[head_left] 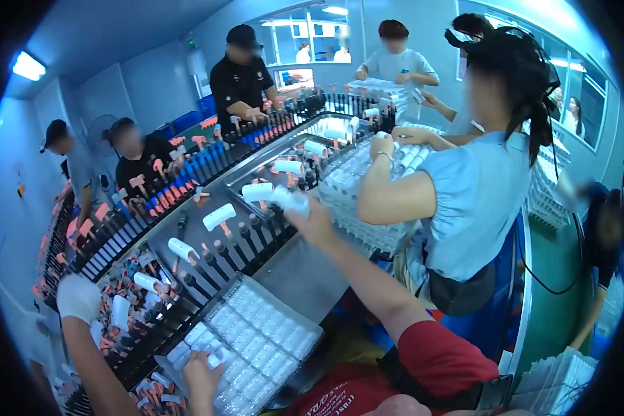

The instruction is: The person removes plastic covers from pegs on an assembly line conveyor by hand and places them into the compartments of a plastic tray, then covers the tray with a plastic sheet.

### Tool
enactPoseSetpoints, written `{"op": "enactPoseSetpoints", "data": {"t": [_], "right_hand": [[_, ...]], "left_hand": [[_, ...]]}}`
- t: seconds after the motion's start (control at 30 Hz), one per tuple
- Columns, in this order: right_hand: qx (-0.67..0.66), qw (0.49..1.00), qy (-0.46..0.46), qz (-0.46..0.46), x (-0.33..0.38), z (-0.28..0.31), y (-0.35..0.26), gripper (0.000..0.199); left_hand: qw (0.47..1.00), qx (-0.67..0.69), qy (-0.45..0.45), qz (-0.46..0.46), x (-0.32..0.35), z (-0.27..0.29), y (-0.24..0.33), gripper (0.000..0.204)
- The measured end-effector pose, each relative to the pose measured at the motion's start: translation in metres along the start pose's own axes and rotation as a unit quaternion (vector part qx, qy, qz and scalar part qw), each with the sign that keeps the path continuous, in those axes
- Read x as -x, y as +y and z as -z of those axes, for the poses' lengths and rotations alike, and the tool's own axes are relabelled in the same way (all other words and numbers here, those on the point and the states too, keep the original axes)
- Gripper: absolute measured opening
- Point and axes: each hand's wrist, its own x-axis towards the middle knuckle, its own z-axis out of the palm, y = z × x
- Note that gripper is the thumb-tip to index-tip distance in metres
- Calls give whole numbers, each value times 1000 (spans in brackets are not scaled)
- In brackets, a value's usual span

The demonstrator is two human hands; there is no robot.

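Fingers of our right hand grip white tubes, small and capped, over the black pegs; our left hand rests curled on a tray of white tubes, grip unclear.

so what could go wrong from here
The right hand holds white tubes over the black pegs; one could slip and fall between them. The co-worker in the blue shirt stands close beside that arm, so elbows might bump. The left hand rests on the clear tray, which could shift.
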Motion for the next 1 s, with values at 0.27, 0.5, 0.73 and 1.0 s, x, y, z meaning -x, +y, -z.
{"op": "enactPoseSetpoints", "data": {"t": [0.27, 0.5, 0.73, 1.0], "right_hand": [[58, 994, 75, -46, -97, 15, 65, 42], [103, 990, -94, 19, -55, -27, 53, 47], [60, 983, -174, 3, -11, -59, 47, 44], [-53, 985, -139, -92, 53, -32, 42, 41]], "left_hand": [[1000, 1, -28, 14, -4, 6, 9, 37], [999, -1, -48, 8, -11, 10, 16, 40], [988, -83, -131, 10, -28, 4, 14, 39], [995, -33, -92, -7, -28, 9, 12, 41]]}}
